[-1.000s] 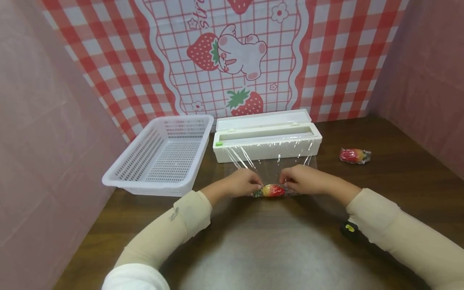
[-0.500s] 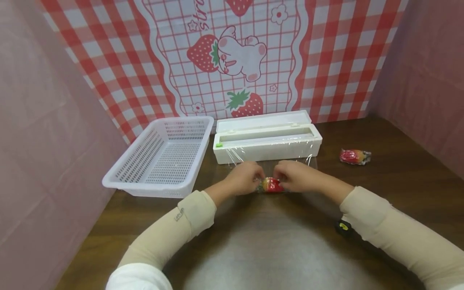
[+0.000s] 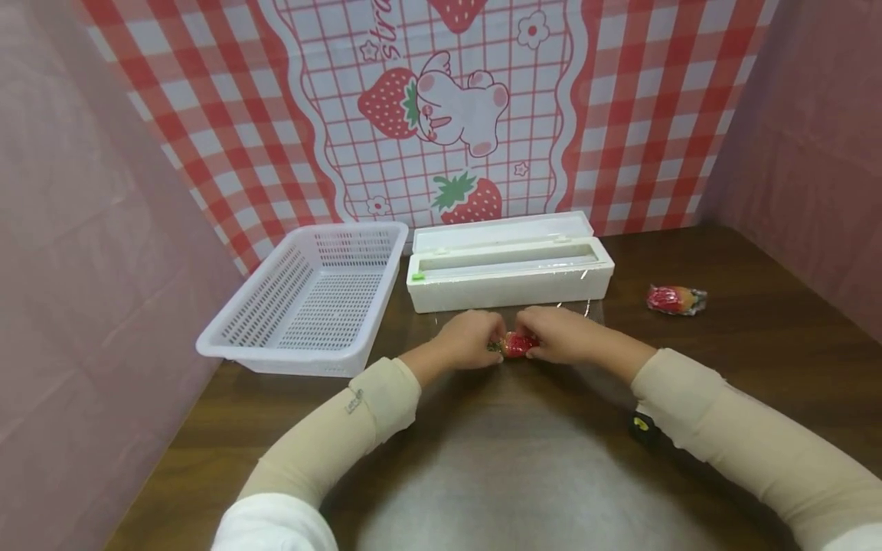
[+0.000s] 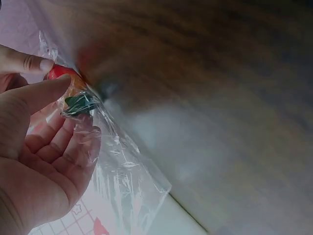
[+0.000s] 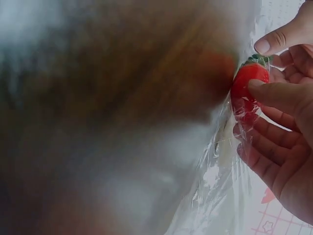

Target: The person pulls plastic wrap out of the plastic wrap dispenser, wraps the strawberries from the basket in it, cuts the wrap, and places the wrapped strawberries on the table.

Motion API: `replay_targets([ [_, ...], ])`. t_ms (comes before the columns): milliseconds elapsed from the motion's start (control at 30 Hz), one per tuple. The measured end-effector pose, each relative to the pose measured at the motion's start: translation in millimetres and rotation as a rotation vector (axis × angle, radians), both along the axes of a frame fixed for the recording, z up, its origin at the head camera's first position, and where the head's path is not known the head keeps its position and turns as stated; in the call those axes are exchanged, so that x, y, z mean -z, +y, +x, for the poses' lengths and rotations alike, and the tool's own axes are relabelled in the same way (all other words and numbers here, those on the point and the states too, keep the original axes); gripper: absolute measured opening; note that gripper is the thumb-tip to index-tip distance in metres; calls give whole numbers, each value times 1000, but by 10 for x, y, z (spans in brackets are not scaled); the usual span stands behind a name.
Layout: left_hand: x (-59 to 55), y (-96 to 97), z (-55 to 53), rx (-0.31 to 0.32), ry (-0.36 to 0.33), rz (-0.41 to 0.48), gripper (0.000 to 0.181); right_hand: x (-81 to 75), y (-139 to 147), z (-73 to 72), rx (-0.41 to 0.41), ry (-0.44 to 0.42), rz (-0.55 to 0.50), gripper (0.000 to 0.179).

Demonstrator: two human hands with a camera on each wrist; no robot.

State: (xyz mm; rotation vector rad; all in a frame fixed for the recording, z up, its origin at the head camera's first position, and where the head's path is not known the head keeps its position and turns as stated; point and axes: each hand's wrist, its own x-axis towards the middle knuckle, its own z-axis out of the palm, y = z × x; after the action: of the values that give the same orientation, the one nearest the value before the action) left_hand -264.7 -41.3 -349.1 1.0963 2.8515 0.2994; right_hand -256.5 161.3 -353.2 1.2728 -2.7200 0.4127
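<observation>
In the head view, both hands meet over the table in front of a white cling film box [image 3: 510, 285]. Between them lies a strawberry [image 3: 517, 345], red fading to yellow with green leaves at its left end. My left hand [image 3: 472, 339] pinches the leafy end; its thumb lies over the film in the left wrist view. My right hand [image 3: 561, 335] pinches the red end, thumb on the fruit in the right wrist view and fingers behind. Clear cling film [image 4: 122, 171] wraps round the strawberry [image 5: 248, 81] and stretches from it toward the box.
A white perforated basket [image 3: 344, 353] stands to the left of the box. On the right side of the table lies another strawberry [image 3: 675, 300] wrapped in film. The box's lid [image 3: 503, 232] is raised at the back. A checked cloth [image 3: 634, 115] hangs behind.
Both hands have drawn closer together and moved toward the box with the strawberry, turning it in the film. The film between fruit and box has become shorter.
</observation>
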Motion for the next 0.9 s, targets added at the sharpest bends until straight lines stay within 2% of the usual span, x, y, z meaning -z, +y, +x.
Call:
replay_targets([
  [167, -24, 28, -82, 25, 12, -17, 26, -9, 47, -75, -22, -18, -46, 23],
  [333, -49, 86, -205, 48, 82, -53, 22, -15, 77, -187, -47, -51, -107, 15],
  [467, -65, 143, -288, 7, 138, -87, 28, -34, 84, -267, -33, -51, -121, 9],
  [567, -74, 188, -327, -51, 166, -79, 28, -40, 74, -319, -16, 24, -101, 7],
  [700, -82, 251, -360, -113, 228, -38, 15, -51, 18, -382, 21, 116, -88, 8],
  [800, -95, 291, -372, -104, 252, -42, 8, -68, -21, -412, 59, 107, -103, 10],
  [900, -115, 320, -377, -75, 225, -61, 13, -84, -36, -420, 89, 64, -110, 13],
])
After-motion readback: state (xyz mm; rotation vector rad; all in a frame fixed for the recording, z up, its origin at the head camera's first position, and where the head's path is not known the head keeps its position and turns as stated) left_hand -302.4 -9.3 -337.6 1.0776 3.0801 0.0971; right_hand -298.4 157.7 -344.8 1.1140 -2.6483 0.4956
